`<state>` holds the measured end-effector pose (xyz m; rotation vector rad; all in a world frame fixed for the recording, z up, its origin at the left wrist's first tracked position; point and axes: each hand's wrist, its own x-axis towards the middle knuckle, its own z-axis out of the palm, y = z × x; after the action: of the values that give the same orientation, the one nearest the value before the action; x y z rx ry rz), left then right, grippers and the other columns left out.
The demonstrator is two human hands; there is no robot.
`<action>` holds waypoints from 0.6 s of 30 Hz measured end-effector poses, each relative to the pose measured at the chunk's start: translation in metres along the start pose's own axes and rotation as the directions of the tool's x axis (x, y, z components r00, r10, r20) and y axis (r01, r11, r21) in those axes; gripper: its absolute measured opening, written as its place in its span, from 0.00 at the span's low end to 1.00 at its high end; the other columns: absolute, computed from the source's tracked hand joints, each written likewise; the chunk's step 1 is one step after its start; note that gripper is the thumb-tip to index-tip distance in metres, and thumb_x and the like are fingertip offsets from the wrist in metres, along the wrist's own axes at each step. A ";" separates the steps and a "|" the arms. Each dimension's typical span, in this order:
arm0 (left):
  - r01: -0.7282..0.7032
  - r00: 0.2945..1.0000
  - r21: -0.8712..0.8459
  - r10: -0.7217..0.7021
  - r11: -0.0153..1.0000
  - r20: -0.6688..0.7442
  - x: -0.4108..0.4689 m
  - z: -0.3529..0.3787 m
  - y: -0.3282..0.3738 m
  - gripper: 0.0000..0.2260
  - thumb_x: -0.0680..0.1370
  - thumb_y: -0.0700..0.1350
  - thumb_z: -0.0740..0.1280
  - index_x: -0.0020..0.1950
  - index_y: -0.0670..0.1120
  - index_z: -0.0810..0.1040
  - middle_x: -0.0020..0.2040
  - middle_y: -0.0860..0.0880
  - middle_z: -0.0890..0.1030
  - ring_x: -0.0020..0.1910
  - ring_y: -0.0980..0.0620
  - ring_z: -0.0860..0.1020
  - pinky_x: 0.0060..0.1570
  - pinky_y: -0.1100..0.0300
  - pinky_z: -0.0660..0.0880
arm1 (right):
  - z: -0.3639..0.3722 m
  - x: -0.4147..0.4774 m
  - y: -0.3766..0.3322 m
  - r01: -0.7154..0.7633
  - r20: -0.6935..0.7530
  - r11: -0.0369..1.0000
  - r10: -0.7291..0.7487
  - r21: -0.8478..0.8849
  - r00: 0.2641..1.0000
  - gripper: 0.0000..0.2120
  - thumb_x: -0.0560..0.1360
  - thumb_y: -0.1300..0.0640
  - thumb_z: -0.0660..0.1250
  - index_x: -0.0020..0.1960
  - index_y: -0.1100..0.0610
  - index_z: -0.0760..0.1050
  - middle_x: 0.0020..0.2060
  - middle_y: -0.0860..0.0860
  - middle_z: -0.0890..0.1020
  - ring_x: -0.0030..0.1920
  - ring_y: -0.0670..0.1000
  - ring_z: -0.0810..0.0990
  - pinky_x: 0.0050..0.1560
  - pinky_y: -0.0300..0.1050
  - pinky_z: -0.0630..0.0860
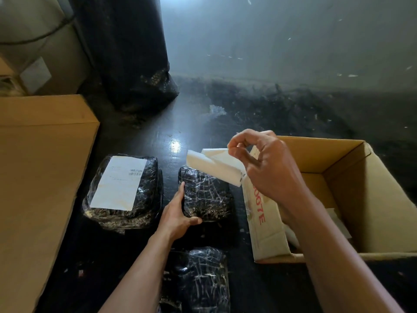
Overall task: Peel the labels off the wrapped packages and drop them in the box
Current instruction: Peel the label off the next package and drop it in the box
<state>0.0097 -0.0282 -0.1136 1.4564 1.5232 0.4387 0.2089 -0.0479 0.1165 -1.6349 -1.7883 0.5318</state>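
Observation:
Three black plastic-wrapped packages lie on the dark floor. The middle package [206, 196] has no label on its top, and my left hand [180, 214] grips its near-left corner. My right hand [261, 163] pinches a curled white label [214, 167] in the air above that package's far edge, beside the open cardboard box [370, 199]. The left package [124, 190] carries a white label [118, 182] with a barcode. A third package [200, 281], bare on top, lies close to me.
A large closed cardboard box [40, 188] stands at the left. A tall bundle in black plastic [130, 53] stands at the back. White paper pieces [338, 222] lie inside the open box. Dark scuffed floor stretches behind.

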 end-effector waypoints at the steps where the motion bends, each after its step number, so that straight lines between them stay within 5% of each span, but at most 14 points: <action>1: 0.000 1.000 0.012 0.000 1.000 0.000 -0.001 0.000 0.000 0.58 0.64 0.46 0.84 0.81 0.62 0.46 0.80 0.52 0.61 0.77 0.50 0.62 0.75 0.52 0.61 | 0.000 -0.003 0.003 -0.001 -0.014 1.000 0.001 0.004 1.000 0.06 0.76 0.56 0.70 0.47 0.44 0.78 0.43 0.34 0.74 0.50 0.41 0.74 0.42 0.33 0.71; 5: -0.009 1.000 0.058 0.009 0.998 -0.003 -0.002 -0.001 0.002 0.59 0.64 0.48 0.84 0.81 0.62 0.44 0.80 0.50 0.59 0.78 0.49 0.61 0.76 0.48 0.61 | -0.005 -0.010 0.006 -0.004 -0.045 0.999 0.002 -0.050 0.999 0.06 0.76 0.56 0.71 0.49 0.45 0.81 0.45 0.40 0.77 0.51 0.45 0.76 0.44 0.34 0.73; 9: 0.000 0.999 0.117 0.004 0.993 -0.037 -0.005 -0.001 0.009 0.59 0.63 0.54 0.83 0.81 0.61 0.45 0.80 0.48 0.60 0.78 0.48 0.62 0.74 0.45 0.64 | -0.015 -0.017 0.016 -0.014 -0.088 0.995 0.005 -0.102 0.996 0.07 0.75 0.57 0.72 0.50 0.46 0.82 0.49 0.46 0.79 0.52 0.47 0.77 0.48 0.44 0.81; 14: -0.107 0.972 0.196 0.144 0.975 -0.185 -0.024 0.013 0.050 0.44 0.74 0.61 0.73 0.82 0.52 0.53 0.81 0.47 0.59 0.79 0.48 0.59 0.75 0.47 0.62 | -0.033 -0.033 0.037 -0.008 -0.134 0.990 -0.011 -0.144 0.991 0.08 0.76 0.58 0.73 0.54 0.49 0.82 0.52 0.48 0.83 0.51 0.46 0.81 0.49 0.43 0.83; 18: -0.271 0.951 0.073 0.279 0.960 -0.134 -0.043 0.038 0.099 0.36 0.78 0.55 0.71 0.81 0.50 0.58 0.79 0.50 0.63 0.78 0.51 0.61 0.76 0.48 0.62 | -0.052 -0.046 0.050 -0.002 -0.192 0.971 -0.045 -0.238 0.980 0.11 0.75 0.57 0.73 0.57 0.55 0.83 0.53 0.50 0.85 0.49 0.45 0.83 0.46 0.39 0.82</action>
<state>0.0902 -0.0579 -0.0382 1.7199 1.4553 0.6860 0.2810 -0.0926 0.1105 -1.7580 -1.7720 0.1422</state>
